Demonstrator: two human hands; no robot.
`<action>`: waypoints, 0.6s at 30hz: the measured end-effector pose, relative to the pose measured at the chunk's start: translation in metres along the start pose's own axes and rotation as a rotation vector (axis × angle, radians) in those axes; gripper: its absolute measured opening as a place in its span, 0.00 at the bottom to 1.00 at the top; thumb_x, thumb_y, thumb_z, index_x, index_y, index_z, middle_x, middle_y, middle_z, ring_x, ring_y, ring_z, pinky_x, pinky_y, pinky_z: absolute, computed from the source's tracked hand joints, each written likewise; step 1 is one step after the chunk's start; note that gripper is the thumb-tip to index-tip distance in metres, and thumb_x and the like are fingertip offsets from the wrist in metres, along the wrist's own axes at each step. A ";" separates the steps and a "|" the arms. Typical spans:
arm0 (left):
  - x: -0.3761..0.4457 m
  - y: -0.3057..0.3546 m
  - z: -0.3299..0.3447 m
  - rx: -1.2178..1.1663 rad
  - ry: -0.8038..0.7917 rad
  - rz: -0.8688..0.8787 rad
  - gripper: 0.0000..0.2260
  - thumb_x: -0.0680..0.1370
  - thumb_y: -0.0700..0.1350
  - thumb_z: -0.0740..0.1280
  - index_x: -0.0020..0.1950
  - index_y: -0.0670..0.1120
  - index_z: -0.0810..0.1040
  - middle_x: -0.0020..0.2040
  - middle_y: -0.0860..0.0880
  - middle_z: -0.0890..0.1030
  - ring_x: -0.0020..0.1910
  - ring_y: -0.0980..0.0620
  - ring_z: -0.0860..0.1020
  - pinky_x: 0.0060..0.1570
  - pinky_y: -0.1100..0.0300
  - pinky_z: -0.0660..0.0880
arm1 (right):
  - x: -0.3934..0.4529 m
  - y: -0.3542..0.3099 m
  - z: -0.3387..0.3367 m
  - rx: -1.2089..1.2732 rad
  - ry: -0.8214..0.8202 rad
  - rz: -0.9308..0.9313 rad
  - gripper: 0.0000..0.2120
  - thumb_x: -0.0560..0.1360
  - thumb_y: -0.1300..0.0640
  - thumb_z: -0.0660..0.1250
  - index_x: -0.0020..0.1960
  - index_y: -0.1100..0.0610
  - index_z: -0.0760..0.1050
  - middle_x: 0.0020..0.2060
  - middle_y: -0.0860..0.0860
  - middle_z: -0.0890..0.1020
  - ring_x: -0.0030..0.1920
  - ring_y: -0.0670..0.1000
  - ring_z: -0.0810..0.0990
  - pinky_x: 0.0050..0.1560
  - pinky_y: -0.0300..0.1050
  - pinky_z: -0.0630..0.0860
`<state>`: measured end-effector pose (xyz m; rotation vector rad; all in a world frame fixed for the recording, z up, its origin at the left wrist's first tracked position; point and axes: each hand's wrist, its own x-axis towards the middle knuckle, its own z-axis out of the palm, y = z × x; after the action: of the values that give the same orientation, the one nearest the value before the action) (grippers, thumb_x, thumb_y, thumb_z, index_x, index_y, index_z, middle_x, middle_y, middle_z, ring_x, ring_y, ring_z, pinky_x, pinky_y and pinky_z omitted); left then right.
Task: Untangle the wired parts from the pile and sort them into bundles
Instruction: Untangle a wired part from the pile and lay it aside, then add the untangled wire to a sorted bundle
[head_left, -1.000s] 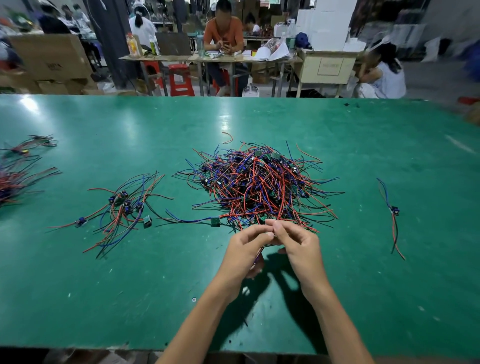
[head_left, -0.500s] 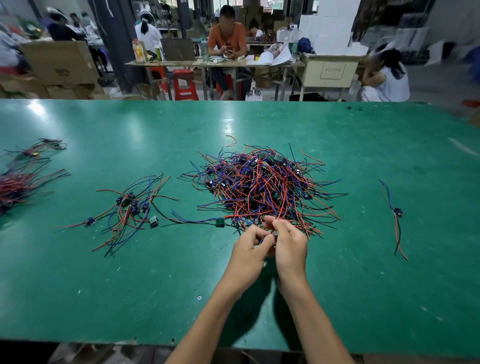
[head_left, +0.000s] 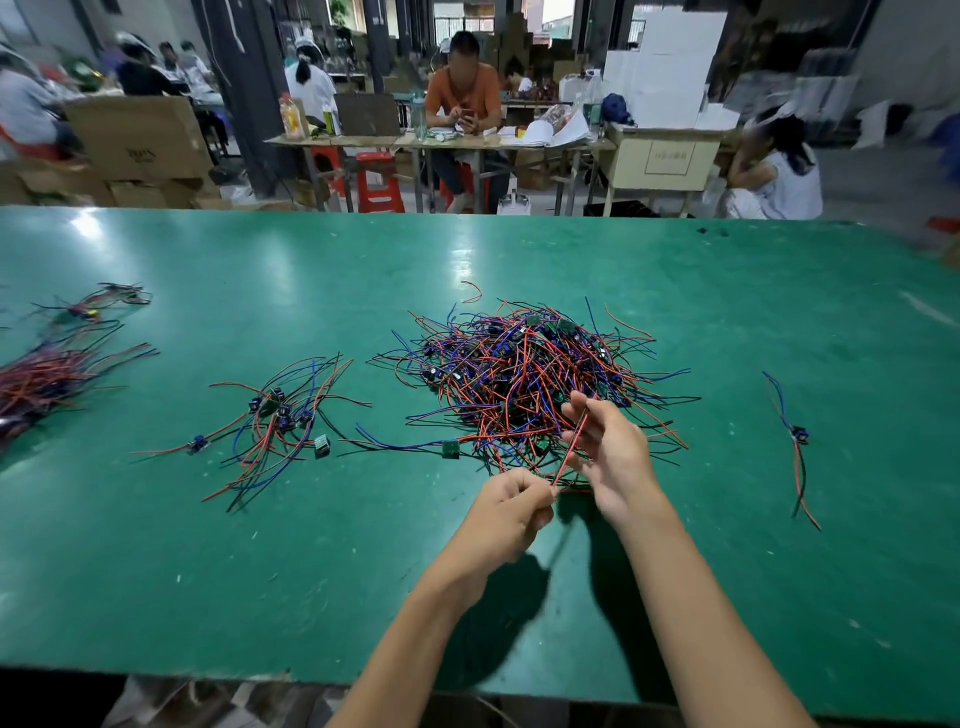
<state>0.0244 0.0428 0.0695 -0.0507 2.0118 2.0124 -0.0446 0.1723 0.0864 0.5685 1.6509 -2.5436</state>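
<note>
Right now both hands work at the near edge of the pile (head_left: 524, 374), a dense tangle of red, blue and black wires with small green boards and dark components, lying at the middle of the green desk (head_left: 156, 571). The left hand (head_left: 511, 512) is curled, its thumb and fingers pinching the lower end of a red wire (head_left: 571, 452). That wire runs up and to the right into the right hand (head_left: 613, 457), which pinches its upper end between thumb and fingertips, with the palm turned inward and the other fingers loosely bent. The wire looks taut between the two hands (its far part merges with the pile, so where it ends cannot be told).

Left of the pile lies a loose bundle (head_left: 275, 421) of wired parts, fanned out, with a small green board (head_left: 322, 446) at its right edge. Another green board (head_left: 450, 449) sits between that bundle and the pile, its blue and black leads stretched out flat. At the far left edge of the desk is a thicker bundle of mostly red wires (head_left: 47, 376), blurred. Well apart on the right lies a single wired part (head_left: 797, 441), its leads running toward and away from the person.

Beyond the desk, people sit at tables among cardboard boxes (head_left: 135, 137) and red stools (head_left: 379, 182).
</note>
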 end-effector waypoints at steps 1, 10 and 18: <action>0.000 -0.001 -0.002 -0.009 -0.008 -0.014 0.14 0.82 0.42 0.62 0.36 0.49 0.67 0.27 0.53 0.68 0.20 0.57 0.58 0.21 0.68 0.52 | 0.000 -0.003 -0.003 0.073 -0.059 0.075 0.11 0.82 0.55 0.61 0.46 0.51 0.80 0.38 0.46 0.84 0.34 0.46 0.75 0.35 0.41 0.69; 0.004 -0.001 -0.021 -0.036 -0.118 -0.022 0.05 0.79 0.45 0.62 0.51 0.44 0.74 0.29 0.53 0.73 0.21 0.56 0.56 0.21 0.67 0.51 | -0.004 0.007 -0.019 0.144 -0.008 -0.039 0.10 0.82 0.54 0.63 0.46 0.52 0.81 0.33 0.45 0.77 0.26 0.43 0.68 0.28 0.34 0.66; 0.008 0.004 -0.026 0.025 -0.175 -0.026 0.06 0.80 0.42 0.65 0.43 0.47 0.78 0.30 0.47 0.78 0.22 0.55 0.58 0.21 0.67 0.53 | -0.014 0.002 -0.041 0.577 -0.212 0.312 0.09 0.77 0.53 0.65 0.43 0.51 0.83 0.33 0.44 0.78 0.27 0.42 0.70 0.25 0.33 0.68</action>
<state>0.0109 0.0193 0.0707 0.1006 1.9167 1.9049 -0.0202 0.2059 0.0745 0.5081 0.6854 -2.6967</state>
